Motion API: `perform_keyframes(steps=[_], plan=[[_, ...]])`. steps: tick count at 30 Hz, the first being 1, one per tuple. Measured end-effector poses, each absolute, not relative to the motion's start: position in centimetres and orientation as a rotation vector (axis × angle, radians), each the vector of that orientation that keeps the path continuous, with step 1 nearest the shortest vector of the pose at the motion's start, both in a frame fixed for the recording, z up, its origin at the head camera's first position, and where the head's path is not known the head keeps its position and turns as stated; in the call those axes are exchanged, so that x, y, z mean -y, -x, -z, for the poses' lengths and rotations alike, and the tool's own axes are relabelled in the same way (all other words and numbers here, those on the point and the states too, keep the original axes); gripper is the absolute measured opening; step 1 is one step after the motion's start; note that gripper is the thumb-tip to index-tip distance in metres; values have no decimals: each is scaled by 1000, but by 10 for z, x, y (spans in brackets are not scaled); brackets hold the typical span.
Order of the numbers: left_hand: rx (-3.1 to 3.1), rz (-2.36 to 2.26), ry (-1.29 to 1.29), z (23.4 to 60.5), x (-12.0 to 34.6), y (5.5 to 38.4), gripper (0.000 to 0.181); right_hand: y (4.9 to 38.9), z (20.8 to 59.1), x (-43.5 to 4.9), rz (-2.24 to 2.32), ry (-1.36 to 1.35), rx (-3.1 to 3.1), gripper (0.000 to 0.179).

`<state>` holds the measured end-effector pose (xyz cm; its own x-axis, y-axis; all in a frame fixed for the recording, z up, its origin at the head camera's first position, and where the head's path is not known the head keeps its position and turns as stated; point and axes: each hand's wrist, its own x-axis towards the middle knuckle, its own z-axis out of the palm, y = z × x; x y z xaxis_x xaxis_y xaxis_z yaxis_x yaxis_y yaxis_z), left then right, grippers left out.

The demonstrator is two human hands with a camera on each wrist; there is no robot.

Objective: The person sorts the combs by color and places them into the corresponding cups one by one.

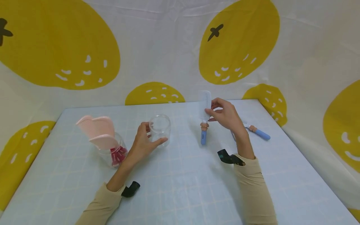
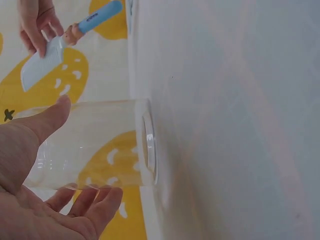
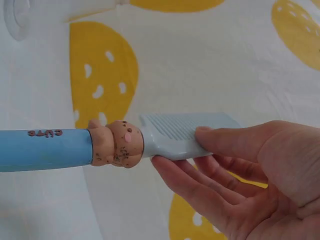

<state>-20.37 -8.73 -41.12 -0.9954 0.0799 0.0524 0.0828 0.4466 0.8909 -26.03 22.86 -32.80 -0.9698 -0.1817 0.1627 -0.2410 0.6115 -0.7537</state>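
Observation:
My left hand holds a clear, see-through jar on the table, thumb on one side and fingers on the other. In the left wrist view nothing shows inside the jar. To its right, my right hand pinches a comb by its pale, toothed head. The comb hangs upright with its blue handle pointing down, above the table. A brown bear figure sits between handle and head.
Left of the jar stands another clear jar holding several pink combs with dark red handles. Behind my right wrist lies another blue-handled comb, with part of a further blue item beside the wrist. A patterned cloth hangs behind the table.

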Motion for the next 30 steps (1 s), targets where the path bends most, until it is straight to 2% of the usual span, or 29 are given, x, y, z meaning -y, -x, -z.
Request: perform_keyframes(steps=[11,21,30], plan=[[2664,1651,174,412,86,205,83,260,322,-214,-1428,-345,2577,35],[2670,1631,169,411,88,205,83,259,323,-202,-1558,-341,2365,45],[2682,1625,131,412,87,204,83,258,319,-188,-1676,-493,2071,36]])
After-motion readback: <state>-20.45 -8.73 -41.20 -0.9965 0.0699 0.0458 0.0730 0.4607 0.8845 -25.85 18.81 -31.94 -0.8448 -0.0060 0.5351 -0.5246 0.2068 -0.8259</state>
